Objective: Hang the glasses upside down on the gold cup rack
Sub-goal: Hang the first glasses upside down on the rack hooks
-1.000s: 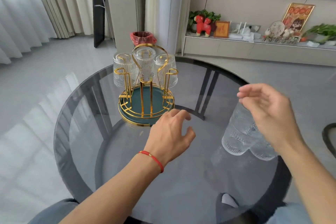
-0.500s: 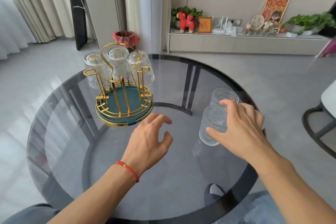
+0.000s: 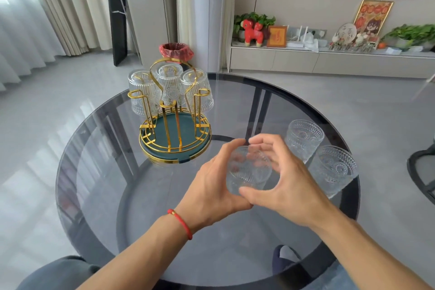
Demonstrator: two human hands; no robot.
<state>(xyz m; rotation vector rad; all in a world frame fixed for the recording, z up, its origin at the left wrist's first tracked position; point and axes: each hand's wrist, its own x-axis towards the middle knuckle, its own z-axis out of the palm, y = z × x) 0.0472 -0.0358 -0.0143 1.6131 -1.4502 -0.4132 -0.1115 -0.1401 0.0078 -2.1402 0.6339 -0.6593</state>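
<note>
The gold cup rack [image 3: 175,122] with a teal base stands on the round glass table [image 3: 98,172], left of centre. Three ribbed glasses [image 3: 169,85] hang upside down on its far prongs; the near prongs are bare. My left hand [image 3: 211,186] and my right hand [image 3: 282,186] cup one clear ribbed glass [image 3: 247,172] between them, just above the table and in front of the rack. Two more glasses [image 3: 303,139] [image 3: 334,169] stand upright on the table to the right of my hands.
The table's dark rim [image 3: 353,195] curves close behind the two standing glasses. A red-lined bin [image 3: 176,50] sits on the floor behind the rack. A dark chair base [image 3: 421,172] is at the far right. My knees show below the table's near edge.
My right hand has lifted one glass from the group on the right and carried it left. My left hand has closed in on the glass from the other side.
</note>
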